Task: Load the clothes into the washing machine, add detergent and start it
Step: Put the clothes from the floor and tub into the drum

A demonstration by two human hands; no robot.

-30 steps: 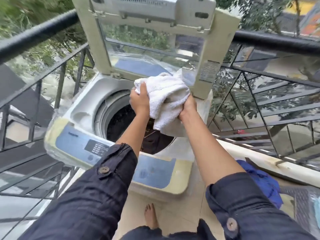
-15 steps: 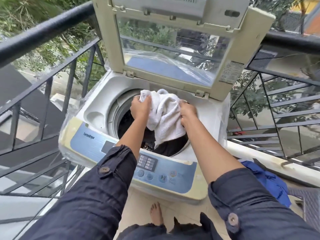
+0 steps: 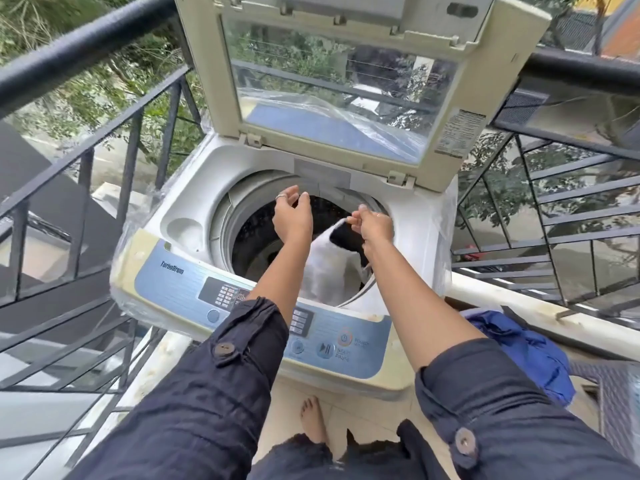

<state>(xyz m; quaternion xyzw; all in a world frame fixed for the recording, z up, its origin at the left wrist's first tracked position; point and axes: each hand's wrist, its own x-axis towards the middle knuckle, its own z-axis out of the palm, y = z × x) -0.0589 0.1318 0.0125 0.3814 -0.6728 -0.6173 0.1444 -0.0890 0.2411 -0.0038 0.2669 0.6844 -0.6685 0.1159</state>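
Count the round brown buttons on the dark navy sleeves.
2. The left-sleeve button sits on the rolled cuff; the right-sleeve button is lower, near the frame's bottom right. Folds may hide others.

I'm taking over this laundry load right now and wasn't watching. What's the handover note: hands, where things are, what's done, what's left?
Left hand: open, holds nothing, above the drum.
Right hand: pinches a corner of the white towel, which hangs into the drum.
Washing machine: lid up. Blue garment lies outside, to its right.
Done: towel almost in.
Left: release towel, probably load the blue garment, add detergent (none in view), close lid, press start/pause button.
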